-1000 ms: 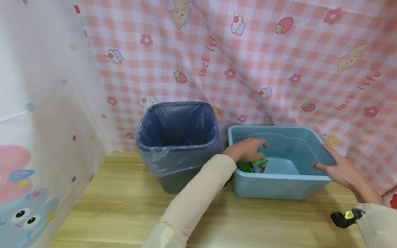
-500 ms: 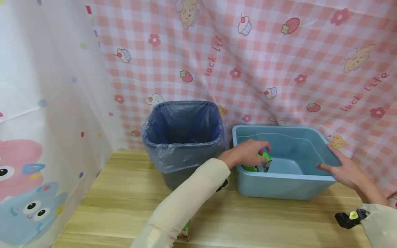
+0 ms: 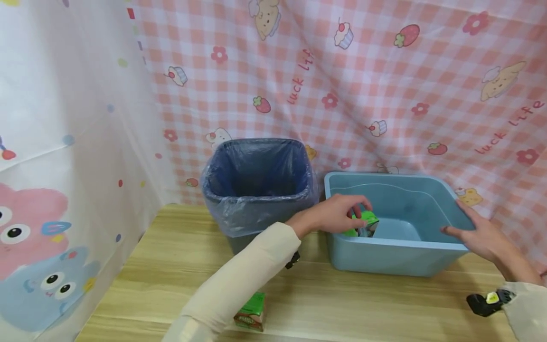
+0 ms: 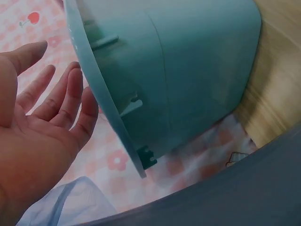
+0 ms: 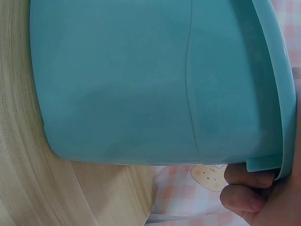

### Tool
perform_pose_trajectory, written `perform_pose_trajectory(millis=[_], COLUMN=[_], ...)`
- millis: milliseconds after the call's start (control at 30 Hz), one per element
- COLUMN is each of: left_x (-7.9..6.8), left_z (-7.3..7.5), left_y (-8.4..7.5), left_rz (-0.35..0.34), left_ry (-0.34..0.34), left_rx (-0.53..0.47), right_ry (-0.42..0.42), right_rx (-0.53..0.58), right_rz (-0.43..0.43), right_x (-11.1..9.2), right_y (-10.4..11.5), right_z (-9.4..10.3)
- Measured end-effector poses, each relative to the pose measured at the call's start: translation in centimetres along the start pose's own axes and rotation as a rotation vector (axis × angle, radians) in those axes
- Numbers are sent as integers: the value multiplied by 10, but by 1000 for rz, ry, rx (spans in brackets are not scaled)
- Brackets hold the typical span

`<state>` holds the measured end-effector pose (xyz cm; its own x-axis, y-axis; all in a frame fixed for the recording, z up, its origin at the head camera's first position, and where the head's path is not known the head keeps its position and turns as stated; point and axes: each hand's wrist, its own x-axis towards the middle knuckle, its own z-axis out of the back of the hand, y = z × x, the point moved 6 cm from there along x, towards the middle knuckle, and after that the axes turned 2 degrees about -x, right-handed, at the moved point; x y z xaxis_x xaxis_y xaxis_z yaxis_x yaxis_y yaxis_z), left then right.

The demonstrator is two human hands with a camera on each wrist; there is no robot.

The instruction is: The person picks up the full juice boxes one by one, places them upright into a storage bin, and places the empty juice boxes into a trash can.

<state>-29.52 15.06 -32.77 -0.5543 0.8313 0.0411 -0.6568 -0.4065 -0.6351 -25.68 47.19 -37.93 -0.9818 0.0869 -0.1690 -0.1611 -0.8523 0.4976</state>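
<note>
My left hand (image 3: 335, 214) hovers over the left rim of a blue plastic tub (image 3: 397, 259), its fingers loosely bent and nothing held in the left wrist view. Just under those fingers, inside the tub, lie green-topped small drink cartons (image 3: 369, 219), partly hidden by the hand. At the tub's right end my right hand (image 3: 487, 237) grips the rim, thumb inside; the right wrist view has its fingers (image 5: 242, 197) curled beneath the lip. A similar green-topped carton (image 3: 252, 311) stands on the table beside my left forearm.
A grey bin with a clear plastic liner (image 3: 243, 216) stands left of the tub, close to my left wrist. The wooden table (image 3: 162, 266) ends at a checked curtain (image 3: 273, 71) behind and a white curtain on the left.
My left hand has drawn back slightly to the left and up from the cartons in the tub. The carton on the table has come out from behind my sleeve. My right hand keeps its place.
</note>
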Motion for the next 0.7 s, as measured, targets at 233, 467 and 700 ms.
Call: perform_pose_trajectory(millis=[233, 467, 700], left_x=[-23, -43, -62], left_z=[0, 4, 6], left_y=[-5, -10, -4], left_rz=[-39, -87, -97], left_ry=[3, -13, -10], left_rx=[-46, -49, -100], right_ry=[-34, -48, -47], right_rx=[-8, -18, -9], right_rz=[-42, -39, -66], right_x=[1, 0, 1], right_y=[0, 2, 0], right_z=[-2, -2, -3])
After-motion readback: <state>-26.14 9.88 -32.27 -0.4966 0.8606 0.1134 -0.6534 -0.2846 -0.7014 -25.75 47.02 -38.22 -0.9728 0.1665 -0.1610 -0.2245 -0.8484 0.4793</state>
